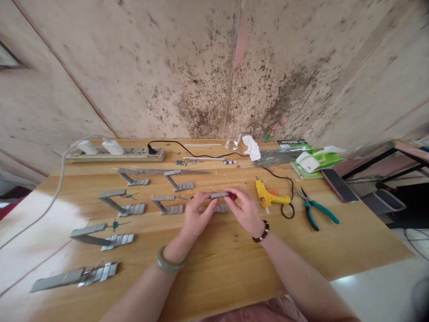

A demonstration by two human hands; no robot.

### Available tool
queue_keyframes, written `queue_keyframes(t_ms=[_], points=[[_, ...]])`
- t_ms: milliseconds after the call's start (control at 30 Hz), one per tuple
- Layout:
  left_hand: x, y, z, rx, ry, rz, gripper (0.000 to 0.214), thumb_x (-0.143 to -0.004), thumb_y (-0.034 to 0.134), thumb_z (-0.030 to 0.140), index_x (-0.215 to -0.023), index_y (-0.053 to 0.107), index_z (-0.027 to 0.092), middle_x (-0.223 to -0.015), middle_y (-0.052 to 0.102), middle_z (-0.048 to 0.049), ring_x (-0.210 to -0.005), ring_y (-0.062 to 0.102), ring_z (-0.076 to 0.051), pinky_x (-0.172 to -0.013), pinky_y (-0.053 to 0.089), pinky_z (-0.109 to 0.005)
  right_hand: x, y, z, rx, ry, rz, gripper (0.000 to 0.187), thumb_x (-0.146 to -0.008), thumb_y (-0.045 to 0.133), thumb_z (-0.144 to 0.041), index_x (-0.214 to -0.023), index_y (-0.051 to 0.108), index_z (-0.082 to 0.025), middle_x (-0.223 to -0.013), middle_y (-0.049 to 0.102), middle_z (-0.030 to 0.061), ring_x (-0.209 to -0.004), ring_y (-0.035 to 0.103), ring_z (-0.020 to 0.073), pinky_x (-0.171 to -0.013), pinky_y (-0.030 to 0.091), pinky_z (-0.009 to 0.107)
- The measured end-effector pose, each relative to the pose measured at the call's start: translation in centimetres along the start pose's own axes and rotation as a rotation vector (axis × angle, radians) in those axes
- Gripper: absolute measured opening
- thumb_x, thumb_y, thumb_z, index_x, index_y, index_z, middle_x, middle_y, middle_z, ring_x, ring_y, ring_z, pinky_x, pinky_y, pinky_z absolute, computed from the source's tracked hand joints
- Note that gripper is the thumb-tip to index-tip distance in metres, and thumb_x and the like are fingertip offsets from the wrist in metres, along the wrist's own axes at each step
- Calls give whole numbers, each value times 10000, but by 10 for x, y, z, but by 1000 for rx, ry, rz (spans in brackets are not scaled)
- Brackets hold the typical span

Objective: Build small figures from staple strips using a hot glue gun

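Between my two hands is a small grey bracket-like piece with a flat top bar (219,195) and a ridged grey base (221,209) showing below it. My left hand (198,212) pinches the bar's left end, while my right hand (244,206) grips its right end with thumb and fingertips. The part joining bar and base is hidden by my fingers. To the left stands a similar grey piece (163,198), shaped like a Z, with a ridged base. Several more like it stand farther left, among them one (112,193) beside a small teal-and-wire figure (129,196).
A yellow glue gun (272,195) and teal-handled pliers (315,209) lie to the right. Behind are a power strip (117,155), a glass (232,138), crumpled tissue (251,147), a wire bundle (281,156) and a tissue pack (317,160). A phone (340,185) lies near the right edge.
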State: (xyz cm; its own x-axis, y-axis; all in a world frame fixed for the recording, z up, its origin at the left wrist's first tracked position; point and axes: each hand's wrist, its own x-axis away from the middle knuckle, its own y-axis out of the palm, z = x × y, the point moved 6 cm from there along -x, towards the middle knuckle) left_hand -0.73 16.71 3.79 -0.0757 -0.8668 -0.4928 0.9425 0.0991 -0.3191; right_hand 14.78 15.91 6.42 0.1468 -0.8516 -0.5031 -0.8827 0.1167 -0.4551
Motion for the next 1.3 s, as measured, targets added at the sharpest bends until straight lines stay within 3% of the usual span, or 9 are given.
queue_keyframes(t_ms=[1300], points=[[0,0,-1,6,-31,-3,170,-843,584,320,-916,666,190,-866,687,-61,-815,628,-183,-769,487,-316,0,0,-1,14,-10,7,200,-888,526,-217,-1072,604,-228,-957,636,53,-831,607,162,-773,522,311]])
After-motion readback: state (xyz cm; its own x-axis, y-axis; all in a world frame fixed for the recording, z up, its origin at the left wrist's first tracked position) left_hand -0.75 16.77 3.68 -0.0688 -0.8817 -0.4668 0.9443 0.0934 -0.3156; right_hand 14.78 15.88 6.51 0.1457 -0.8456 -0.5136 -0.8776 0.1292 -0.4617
